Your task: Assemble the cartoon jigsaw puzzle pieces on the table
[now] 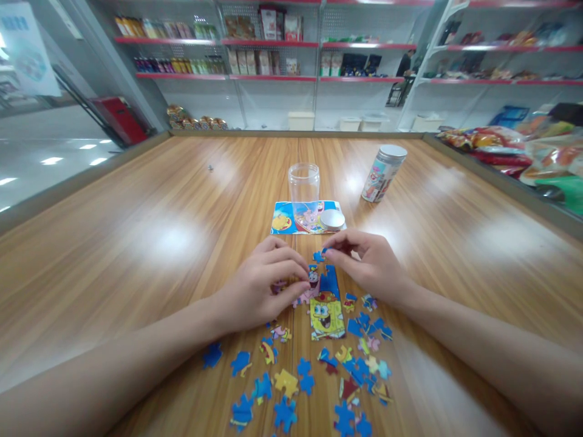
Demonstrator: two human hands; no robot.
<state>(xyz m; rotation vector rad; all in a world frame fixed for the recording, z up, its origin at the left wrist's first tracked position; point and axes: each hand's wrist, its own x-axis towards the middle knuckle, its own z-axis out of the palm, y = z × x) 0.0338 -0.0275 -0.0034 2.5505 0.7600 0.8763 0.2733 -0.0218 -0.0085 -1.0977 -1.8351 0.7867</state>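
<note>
Your right hand (371, 261) pinches a small blue piece (323, 251) between thumb and fingertip; more blue shows just left of the tips, and you cannot tell whether it is the same piece. Your left hand (266, 282) curls over the left side of the joined puzzle (327, 315), thumb and fingers drawn in at its pink part; you cannot tell whether they grip anything. Your forearms slant in from the lower corners, low over the counter (195, 200). The puzzle lies flat between your hands, its yellow cartoon face upright to you. Loose pieces (286, 382) crowd the near side between your forearms, so room is tightest there. Just beyond your fingers lies the picture sheet (281, 220), with the clear jar (303, 185) standing on it and the silver lid (332, 219) on its right part. The labelled can (385, 176) stands farther off to the right, its print too blurred to read. To either side you have broad stretches of wood, running out to the edge strip. Past the far edge are red-fronted shelves (273, 77); at left a sign (27, 48) bears large blurred letters.
</note>
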